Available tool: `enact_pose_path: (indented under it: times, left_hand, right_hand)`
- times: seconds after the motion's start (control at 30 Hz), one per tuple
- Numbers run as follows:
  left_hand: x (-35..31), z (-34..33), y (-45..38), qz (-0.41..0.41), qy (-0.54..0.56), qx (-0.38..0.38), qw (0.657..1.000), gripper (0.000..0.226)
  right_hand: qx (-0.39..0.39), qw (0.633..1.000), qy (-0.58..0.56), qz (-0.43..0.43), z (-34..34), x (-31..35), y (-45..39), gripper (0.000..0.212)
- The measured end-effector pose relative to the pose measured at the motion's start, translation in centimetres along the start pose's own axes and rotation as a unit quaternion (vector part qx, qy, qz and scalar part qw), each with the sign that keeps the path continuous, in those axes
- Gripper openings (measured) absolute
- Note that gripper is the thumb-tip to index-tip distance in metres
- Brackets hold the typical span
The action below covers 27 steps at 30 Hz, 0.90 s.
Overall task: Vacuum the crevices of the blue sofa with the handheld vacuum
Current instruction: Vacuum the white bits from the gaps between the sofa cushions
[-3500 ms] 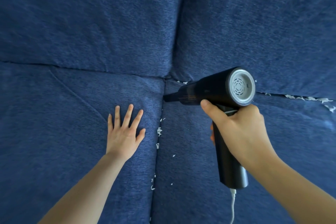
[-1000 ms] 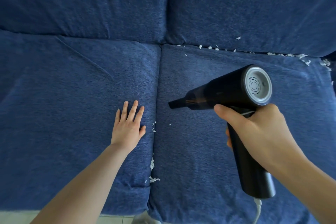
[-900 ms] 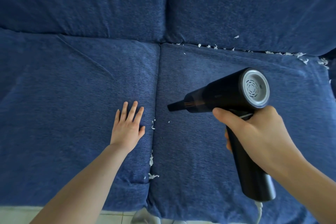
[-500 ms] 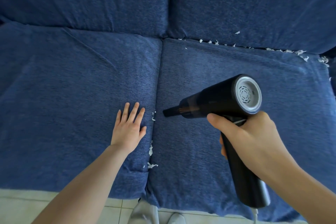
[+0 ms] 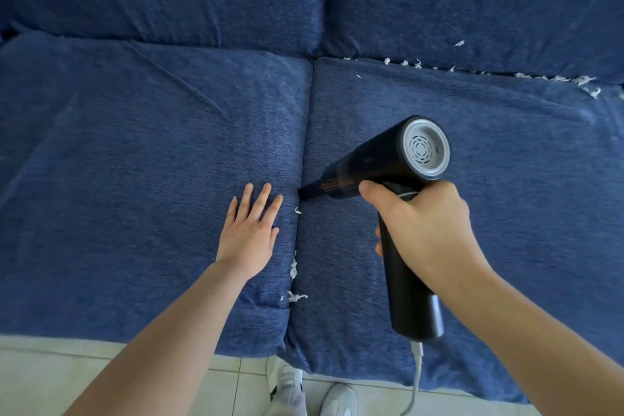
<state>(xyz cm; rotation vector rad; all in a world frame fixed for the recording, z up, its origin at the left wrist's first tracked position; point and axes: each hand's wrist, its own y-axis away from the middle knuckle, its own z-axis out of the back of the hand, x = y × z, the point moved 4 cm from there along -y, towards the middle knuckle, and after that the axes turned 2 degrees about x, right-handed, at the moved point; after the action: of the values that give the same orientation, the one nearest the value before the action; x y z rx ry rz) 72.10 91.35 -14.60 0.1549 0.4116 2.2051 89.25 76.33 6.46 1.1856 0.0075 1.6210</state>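
Right hand: I'm seeing it gripping the handheld vacuum; nozzle touching the crevice
Left hand: lying flat, fingers straight, on the sofa

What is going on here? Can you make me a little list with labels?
place: blue sofa
tool: black handheld vacuum, white cable at its base
right hand: grips the vacuum's handle
left hand: flat on the left seat cushion
nozzle: at the crevice between the seat cushions
mess: white scraps in the centre crevice and along the back crevice
floor: pale tiles, white shoes
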Motion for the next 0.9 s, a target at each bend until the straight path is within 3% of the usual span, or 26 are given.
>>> enact_pose_path:
  times: [0.53, 0.77, 0.9]
  left_hand:
    - [0.4, -0.1, 0.3, -0.028, -0.002, 0.003, 1.000, 0.056]
    - [0.7, -0.9, 0.9, -0.039, -0.004, -0.004, 0.999, 0.076]
    - [0.8, -0.6, 1.0, -0.045, -0.006, 0.000, 0.999, 0.076]
  right_hand:
    - [0.009, 1.000, -0.001, -0.028, -0.8, 0.2, 0.7, 0.040]
    - [0.024, 0.999, 0.009, -0.028, 0.0, 0.1, 2.2, 0.037]
    - [0.027, 0.999, 0.012, -0.033, -0.2, 0.3, 2.1, 0.035]
